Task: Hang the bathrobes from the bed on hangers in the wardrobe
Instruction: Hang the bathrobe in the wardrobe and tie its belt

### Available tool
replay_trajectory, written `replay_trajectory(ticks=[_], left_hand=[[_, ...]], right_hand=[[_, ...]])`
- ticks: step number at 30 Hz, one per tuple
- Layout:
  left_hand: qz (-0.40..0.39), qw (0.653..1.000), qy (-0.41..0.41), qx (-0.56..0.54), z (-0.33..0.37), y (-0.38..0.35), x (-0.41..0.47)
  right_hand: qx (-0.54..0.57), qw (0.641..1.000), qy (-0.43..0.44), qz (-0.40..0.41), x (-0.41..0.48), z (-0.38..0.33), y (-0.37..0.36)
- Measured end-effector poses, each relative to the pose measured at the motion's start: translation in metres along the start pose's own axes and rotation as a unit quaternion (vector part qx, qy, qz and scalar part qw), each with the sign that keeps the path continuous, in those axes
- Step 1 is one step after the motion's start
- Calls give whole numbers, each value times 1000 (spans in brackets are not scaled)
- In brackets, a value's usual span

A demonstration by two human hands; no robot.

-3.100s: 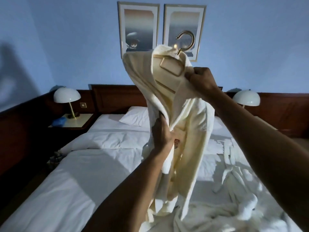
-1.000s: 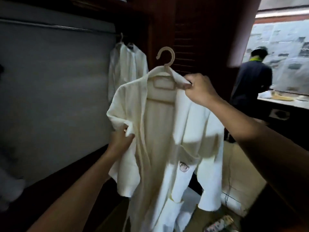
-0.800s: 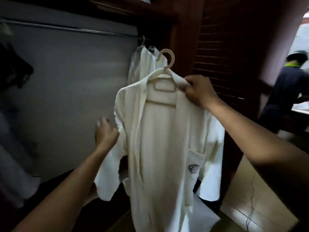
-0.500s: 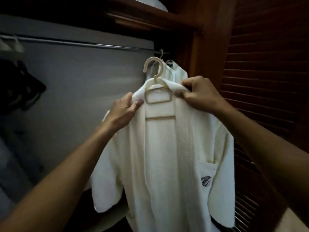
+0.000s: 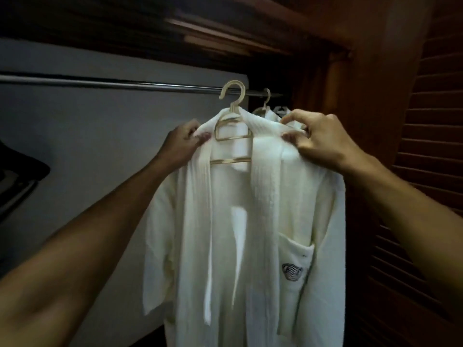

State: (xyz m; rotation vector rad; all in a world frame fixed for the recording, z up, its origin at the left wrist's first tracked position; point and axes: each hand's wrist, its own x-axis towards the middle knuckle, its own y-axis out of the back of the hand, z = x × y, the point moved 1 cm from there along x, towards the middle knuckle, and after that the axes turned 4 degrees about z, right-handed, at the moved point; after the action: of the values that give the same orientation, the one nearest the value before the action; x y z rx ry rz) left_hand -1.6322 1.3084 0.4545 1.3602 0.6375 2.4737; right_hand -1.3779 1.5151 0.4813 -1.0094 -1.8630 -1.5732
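Note:
A cream bathrobe point(image 5: 253, 221) with a dark logo on its chest pocket hangs on a pale plastic hanger point(image 5: 231, 136). The hanger's hook sits level with the metal wardrobe rail point(image 5: 112, 84); whether it rests on the rail I cannot tell. My left hand point(image 5: 181, 144) grips the robe's left shoulder at the hanger's end. My right hand point(image 5: 318, 139) pinches the robe's right shoulder by the collar. Behind it, another white bathrobe point(image 5: 276, 113) hangs on the rail by its own hanger.
A dark wooden shelf point(image 5: 225, 31) runs above the rail. A louvred wooden door point(image 5: 426, 171) stands at the right. The wardrobe's grey back wall point(image 5: 100, 146) is behind the rail. A dark garment point(image 5: 17, 176) hangs at the far left.
I turned from the bed to the wardrobe. My left hand let go of the robe's side and took its left shoulder. Both hands raised the hanger up to the rail.

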Motion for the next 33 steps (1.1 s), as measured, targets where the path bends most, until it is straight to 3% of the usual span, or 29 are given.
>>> replay_trajectory(ticks=[7, 14, 18, 23, 28, 31, 33], left_hand=[[40, 999, 13, 27, -51, -54, 103], [37, 995, 44, 81, -92, -102, 200], [20, 995, 40, 90, -117, -134, 222], [5, 997, 49, 65, -148, -164, 226], [-28, 999, 3, -30, -143, -169, 252], [-48, 992, -24, -117, -125, -187, 262], [-49, 987, -12, -151, -127, -202, 270]], right_hand=[[62, 998, -15, 28, 94, 52, -71], [46, 999, 12, 24, 184, 105, -126], [45, 998, -31, 22, 203, 139, -163], [5, 1000, 16, -23, 203, 159, -181], [7, 997, -47, -57, 253, 206, -164], [-83, 983, -27, -161, 267, 231, -186], [-105, 979, -26, -174, 275, 245, -197]])
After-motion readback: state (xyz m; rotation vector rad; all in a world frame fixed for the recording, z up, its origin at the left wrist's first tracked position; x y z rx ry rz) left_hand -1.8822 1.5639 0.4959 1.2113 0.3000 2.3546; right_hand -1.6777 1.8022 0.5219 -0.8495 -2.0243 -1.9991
